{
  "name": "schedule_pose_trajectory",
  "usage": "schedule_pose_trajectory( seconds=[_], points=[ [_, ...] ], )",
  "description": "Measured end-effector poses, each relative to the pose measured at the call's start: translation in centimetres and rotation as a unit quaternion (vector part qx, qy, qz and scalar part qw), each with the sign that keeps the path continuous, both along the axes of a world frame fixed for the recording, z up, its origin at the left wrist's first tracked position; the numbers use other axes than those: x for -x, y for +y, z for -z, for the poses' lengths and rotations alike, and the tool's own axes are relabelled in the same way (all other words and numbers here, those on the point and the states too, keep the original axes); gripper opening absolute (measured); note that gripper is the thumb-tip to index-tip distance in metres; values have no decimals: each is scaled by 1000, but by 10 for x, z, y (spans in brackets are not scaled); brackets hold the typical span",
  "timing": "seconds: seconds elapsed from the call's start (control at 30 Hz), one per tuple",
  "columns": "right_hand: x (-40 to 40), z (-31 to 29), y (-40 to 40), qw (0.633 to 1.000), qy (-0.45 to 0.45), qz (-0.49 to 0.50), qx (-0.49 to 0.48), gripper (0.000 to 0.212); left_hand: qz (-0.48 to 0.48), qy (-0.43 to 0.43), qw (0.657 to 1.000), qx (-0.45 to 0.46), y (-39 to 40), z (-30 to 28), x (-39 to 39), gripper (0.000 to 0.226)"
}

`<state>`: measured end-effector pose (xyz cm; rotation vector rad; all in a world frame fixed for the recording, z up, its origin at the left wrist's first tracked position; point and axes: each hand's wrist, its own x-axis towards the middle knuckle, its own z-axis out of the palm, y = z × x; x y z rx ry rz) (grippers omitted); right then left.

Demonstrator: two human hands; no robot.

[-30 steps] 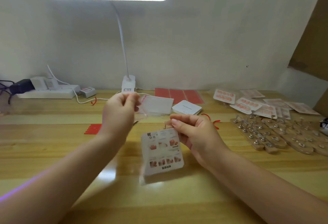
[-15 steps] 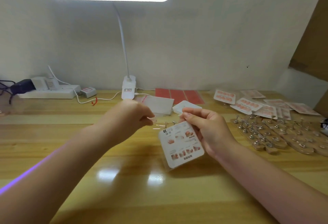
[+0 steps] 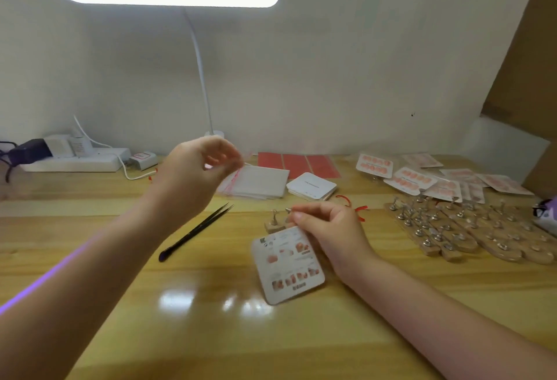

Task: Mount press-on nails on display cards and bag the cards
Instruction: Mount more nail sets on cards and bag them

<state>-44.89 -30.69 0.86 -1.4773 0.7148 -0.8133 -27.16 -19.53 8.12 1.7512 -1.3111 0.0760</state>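
My right hand (image 3: pixel 331 232) pinches the top edge of a white display card (image 3: pixel 287 265). The card's printed back faces me and its lower corner rests on the wooden table (image 3: pixel 211 334). My left hand (image 3: pixel 199 168) is raised at the back, over the left end of a stack of clear bags (image 3: pixel 259 182). Its curled fingers pinch the red-striped flap of the top bag, though the fingertips are blurred. A small wooden nail stand (image 3: pixel 275 223) sits just behind the card.
Black tweezers (image 3: pixel 196 232) lie left of the card. Behind it are a stack of blank cards (image 3: pixel 312 188) and red sheets (image 3: pixel 298 164). Filled nail cards (image 3: pixel 407 179) and several wooden nail stands (image 3: pixel 467 229) are at the right. A power strip (image 3: pixel 75 162) and lamp base (image 3: pixel 214 134) stand by the wall.
My left hand has left the card and moved up and back to the bag stack. My right hand has lowered the card toward the table, uncovering the tweezers.
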Motion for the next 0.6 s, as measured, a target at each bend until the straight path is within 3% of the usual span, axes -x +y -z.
schedule_pose_trajectory(
  seconds=[0.1, 0.27, 0.43, 0.47, 0.53, 0.6],
  points=[
    [-2, 6, 4, 998, 23, -21, 53, 9, 63, 35, 997, -6, -11, -6, 29, 8],
    [-5, 5, 4, 991, 55, -12, 118, 21, 89, 12, 993, -78, -70, -15, 79, 26],
    [-5, 13, -1, 956, 178, 36, 232, 46, 100, 62, 975, -189, -127, 3, 119, 10],
    [-4, 15, -4, 961, 143, 50, 231, 46, 96, 51, 973, -201, -132, 7, 123, 15],
    [-1, 7, -2, 938, 146, 59, 309, 41, 85, 29, 973, -211, -142, 12, 129, 20],
    [1, 0, 2, 900, 304, 9, 311, 30, 79, 19, 969, -234, -150, 13, 134, 24]
  ],
)
